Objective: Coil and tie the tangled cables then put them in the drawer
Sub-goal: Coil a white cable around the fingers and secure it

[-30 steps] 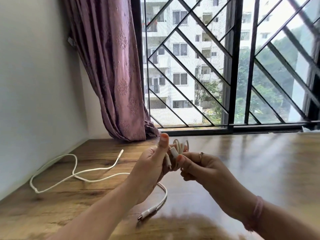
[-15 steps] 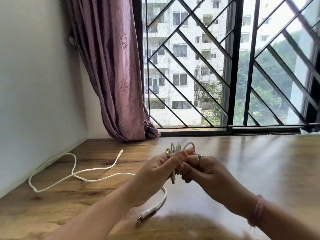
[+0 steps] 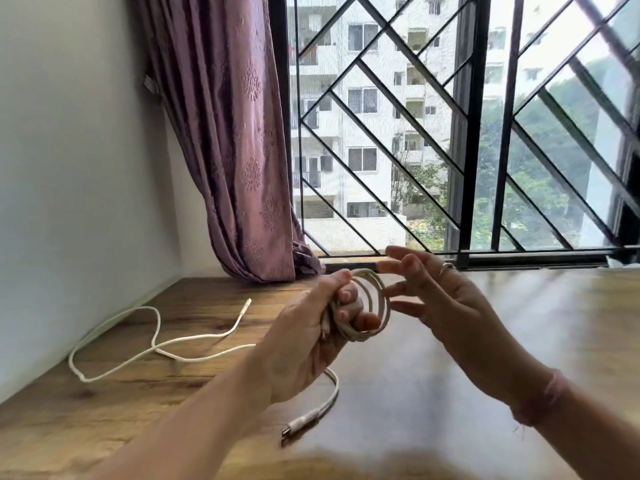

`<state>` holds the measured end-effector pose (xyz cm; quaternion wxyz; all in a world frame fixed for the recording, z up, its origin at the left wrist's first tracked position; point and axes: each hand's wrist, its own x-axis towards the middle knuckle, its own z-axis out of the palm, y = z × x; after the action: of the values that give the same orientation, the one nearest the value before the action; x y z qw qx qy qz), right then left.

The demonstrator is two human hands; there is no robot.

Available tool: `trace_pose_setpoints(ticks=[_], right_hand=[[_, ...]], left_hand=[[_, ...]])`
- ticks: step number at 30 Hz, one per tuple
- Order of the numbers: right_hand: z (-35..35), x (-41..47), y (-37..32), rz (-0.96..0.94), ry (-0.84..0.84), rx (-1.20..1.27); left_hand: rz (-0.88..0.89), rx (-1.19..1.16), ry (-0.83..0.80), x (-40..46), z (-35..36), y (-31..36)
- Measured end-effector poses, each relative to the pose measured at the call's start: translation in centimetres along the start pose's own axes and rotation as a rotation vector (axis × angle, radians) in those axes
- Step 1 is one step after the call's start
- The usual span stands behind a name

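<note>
My left hand point(image 3: 311, 337) grips a coiled white cable point(image 3: 375, 299), its fingers curled through the loops above the wooden table point(image 3: 502, 341). Just right of the coil, my right hand point(image 3: 436, 296) hovers with fingers spread and holds nothing; a ring sits on one finger. A second white cable point(image 3: 152, 348) lies loose and uncoiled on the table at the left. Its near end with a plug point(image 3: 301, 424) lies below my left wrist. No drawer is in view.
A white wall point(image 3: 69, 168) borders the table on the left. A mauve curtain point(image 3: 225, 150) hangs in the back corner. A window with a black metal grille point(image 3: 450, 133) runs along the table's far edge.
My right hand has let go of the coil and drawn away to the right with fingers spread. My left hand now holds the coil alone, its loops turned toward the camera.
</note>
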<state>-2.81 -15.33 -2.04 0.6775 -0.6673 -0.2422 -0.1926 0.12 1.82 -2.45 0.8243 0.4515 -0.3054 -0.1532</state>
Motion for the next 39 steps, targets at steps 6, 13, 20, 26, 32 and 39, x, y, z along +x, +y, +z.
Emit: trace_pose_setpoints(ticks=[6, 13, 20, 26, 32, 39], right_hand=[[1.4, -0.7, 1.2, 0.0, -0.03, -0.283], [1.5, -1.2, 0.8, 0.314, -0.188, 0.05], [1.7, -0.9, 0.9, 0.381, 0.026, 0.114], [2.3, -1.1, 1.2, 0.394, 0.086, 0.33], [1.7, -0.7, 1.3, 0.37, 0.127, 0.443], [1.3, -0.4, 1.6, 0.352, 0.139, 0.574]], left_hand=[[-0.202, -0.057, -0.047, -0.8, 0.1, 0.2], [-0.233, 0.014, 0.032, -1.0, 0.2, -0.4], [-0.055, 0.493, 0.264, 0.0, 0.3, -1.2], [-0.134, 0.328, 0.291, 0.0, 0.6, -1.9], [-0.249, 0.09, 0.075, -0.3, 0.7, -1.4], [-0.242, 0.195, 0.067, -0.2, 0.6, -1.7]])
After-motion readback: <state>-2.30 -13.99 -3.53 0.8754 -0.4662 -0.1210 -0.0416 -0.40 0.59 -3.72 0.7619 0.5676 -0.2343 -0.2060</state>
